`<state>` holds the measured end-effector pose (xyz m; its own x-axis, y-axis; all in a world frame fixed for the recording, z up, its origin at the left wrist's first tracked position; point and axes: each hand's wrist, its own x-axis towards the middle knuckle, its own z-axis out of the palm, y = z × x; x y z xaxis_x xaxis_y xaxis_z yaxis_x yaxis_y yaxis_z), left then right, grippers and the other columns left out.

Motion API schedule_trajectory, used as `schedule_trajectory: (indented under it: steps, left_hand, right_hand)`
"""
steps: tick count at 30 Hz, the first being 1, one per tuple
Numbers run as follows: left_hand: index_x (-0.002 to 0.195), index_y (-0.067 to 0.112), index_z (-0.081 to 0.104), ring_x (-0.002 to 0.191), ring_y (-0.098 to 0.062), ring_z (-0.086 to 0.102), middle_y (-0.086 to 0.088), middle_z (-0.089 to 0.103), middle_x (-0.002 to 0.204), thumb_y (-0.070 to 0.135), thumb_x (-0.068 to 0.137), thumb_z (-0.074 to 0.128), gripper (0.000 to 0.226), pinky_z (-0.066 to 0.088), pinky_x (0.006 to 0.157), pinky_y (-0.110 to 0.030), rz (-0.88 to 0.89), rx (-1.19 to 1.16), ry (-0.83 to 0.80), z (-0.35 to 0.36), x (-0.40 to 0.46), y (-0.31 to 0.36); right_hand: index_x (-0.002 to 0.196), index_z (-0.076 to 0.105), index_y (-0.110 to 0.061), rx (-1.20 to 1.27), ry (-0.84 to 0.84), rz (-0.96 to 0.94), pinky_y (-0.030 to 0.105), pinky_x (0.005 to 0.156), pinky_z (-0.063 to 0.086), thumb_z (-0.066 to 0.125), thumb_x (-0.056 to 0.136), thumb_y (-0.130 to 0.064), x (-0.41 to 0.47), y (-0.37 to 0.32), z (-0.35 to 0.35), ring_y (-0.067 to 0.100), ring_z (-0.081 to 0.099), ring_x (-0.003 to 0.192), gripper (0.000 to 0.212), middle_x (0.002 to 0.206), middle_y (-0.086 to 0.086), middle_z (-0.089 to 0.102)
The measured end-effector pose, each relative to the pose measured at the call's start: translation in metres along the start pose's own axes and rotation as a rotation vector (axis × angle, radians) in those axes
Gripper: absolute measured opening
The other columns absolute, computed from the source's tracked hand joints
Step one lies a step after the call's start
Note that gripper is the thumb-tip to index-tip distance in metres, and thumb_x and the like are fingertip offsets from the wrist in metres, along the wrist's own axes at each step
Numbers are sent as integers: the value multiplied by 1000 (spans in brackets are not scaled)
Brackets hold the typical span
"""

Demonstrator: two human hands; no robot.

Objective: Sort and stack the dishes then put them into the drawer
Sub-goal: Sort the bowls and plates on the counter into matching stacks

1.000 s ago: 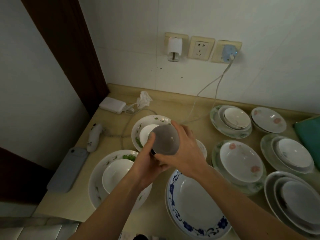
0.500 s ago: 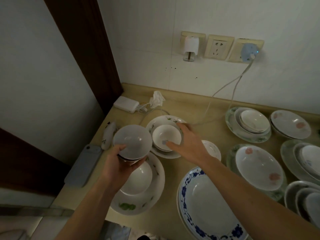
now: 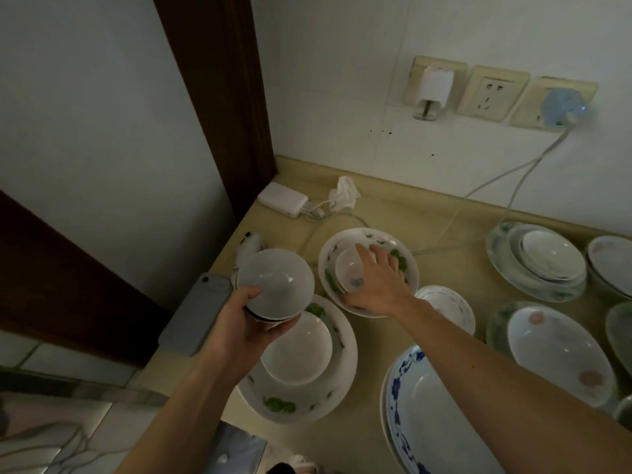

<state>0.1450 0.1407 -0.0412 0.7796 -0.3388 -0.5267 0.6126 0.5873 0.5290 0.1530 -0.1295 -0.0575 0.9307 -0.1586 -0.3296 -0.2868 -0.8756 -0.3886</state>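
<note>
My left hand (image 3: 247, 325) holds a small stack of white bowls (image 3: 275, 282) above the near-left of the counter. Below it a white bowl (image 3: 296, 350) sits in a green-patterned plate (image 3: 337, 384). My right hand (image 3: 375, 283) reaches over a small white bowl (image 3: 349, 268) that sits in a second green-patterned plate (image 3: 372, 238); its fingers touch the bowl's rim, and whether they grip it is unclear. A small blue-rimmed dish (image 3: 446, 304) lies just right of my wrist. A large blue-patterned plate (image 3: 427, 422) lies under my right forearm.
More stacked plates and bowls stand at the right: a green-rimmed stack (image 3: 537, 260), a pink-flowered plate (image 3: 561, 350). A phone (image 3: 200, 313) lies at the counter's left edge. A white charger (image 3: 283, 199), cables and a crumpled tissue (image 3: 343, 193) sit near the back wall.
My left hand carried the bowl stack to the left, away from the far plate. My right hand let go of it and reached onto the small bowl in the far plate.
</note>
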Motion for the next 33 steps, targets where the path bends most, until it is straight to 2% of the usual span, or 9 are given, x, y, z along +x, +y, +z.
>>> schedule_trajectory:
  steps: [3,8,12,16,20,26,29,31,33]
  left_hand:
    - [119,20,72,107,-48,69,-23,72,116,15,55,91,67,55,86,-58,-14,-10,-4,-3,4,4]
    - [134,22,58,109,-48,68,-23,71,118,17,56,92,85,55,88,-57,-37,19,-14,-1,8,8]
    - [133,21,59,109,-49,68,-23,72,117,16,57,92,83,54,90,-57,-48,24,-27,-1,9,9]
    - [131,19,60,106,-49,69,-23,73,113,16,49,95,88,55,88,-58,-63,23,-11,0,11,9]
    - [130,19,60,105,-49,69,-26,71,119,16,46,95,92,56,86,-57,-80,18,-5,-4,13,11]
    - [138,22,54,106,-48,69,-26,56,138,16,68,79,75,57,84,-55,-96,-10,-51,-9,13,17]
    - [137,22,54,107,-48,69,-27,56,138,17,70,77,71,57,84,-55,-97,-14,-58,-8,12,19]
    - [138,22,54,107,-48,69,-27,56,138,17,71,76,71,57,84,-55,-99,-24,-51,-8,11,20]
    - [137,21,55,108,-49,68,-27,56,138,16,70,77,70,57,86,-55,-103,-30,-47,-9,11,20]
  right_hand:
    - [159,5,-31,100,-23,75,60,118,23,85,65,-59,5,0,-2,43,7,150,126,166,8,2]
    - [158,3,-32,124,-37,128,59,117,25,87,56,-61,8,6,-3,43,9,149,135,164,10,2]
    - [157,12,-29,162,4,142,52,114,30,83,60,-56,11,10,-6,39,19,147,123,161,12,14]
    - [158,22,-27,309,23,179,44,112,36,85,71,-48,13,17,-17,29,33,145,109,162,5,26]
    - [158,27,-26,662,-49,221,45,104,49,86,75,-37,11,20,-31,27,52,132,102,155,1,44]
    - [157,30,-16,966,-165,254,52,112,42,80,84,-26,14,16,-49,31,55,129,89,145,11,53]
    - [151,40,-11,997,-201,235,49,107,48,80,84,-24,14,14,-53,31,63,120,79,134,12,63]
    - [154,36,-14,943,-198,241,47,101,50,82,82,-27,13,13,-54,31,59,124,86,140,10,58]
    - [156,32,-24,738,-159,227,44,95,53,87,76,-36,12,10,-51,28,55,126,98,145,5,52]
